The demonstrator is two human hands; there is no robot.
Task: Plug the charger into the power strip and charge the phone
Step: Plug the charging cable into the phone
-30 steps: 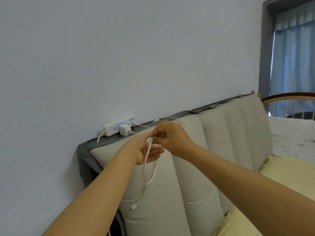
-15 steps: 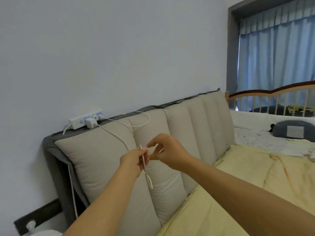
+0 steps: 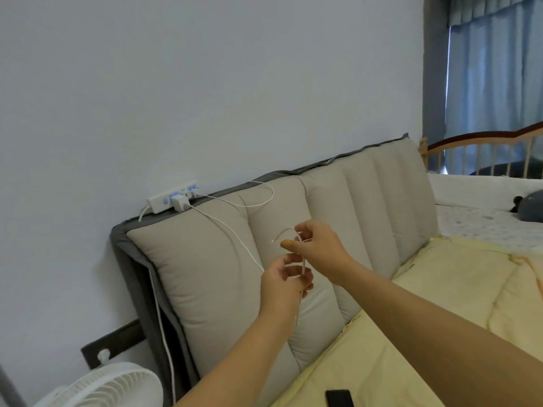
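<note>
Both hands pinch the limp white cable (image 3: pixel 232 235): left hand (image 3: pixel 286 279), right hand (image 3: pixel 318 245). I'd grip the stiff plug end, since slack cord flops.

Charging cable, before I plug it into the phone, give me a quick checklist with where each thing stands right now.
1. Charger seated in the power strip: ok, its white block sits against the strip on top of the headboard.
2. Charging cable attached to the charger: ok, it runs from the block down to the hands.
3. Grip on the cable: ok, left hand and right hand both pinch it.
4. Connector end found and facing outward: cannot tell, the cable is blurred near the fingers.
5. Phone within reach: ok, a dark slab lies on the yellow blanket below the arms.
6. Phone port visible: not ok, mostly cut off by the frame edge.
</note>
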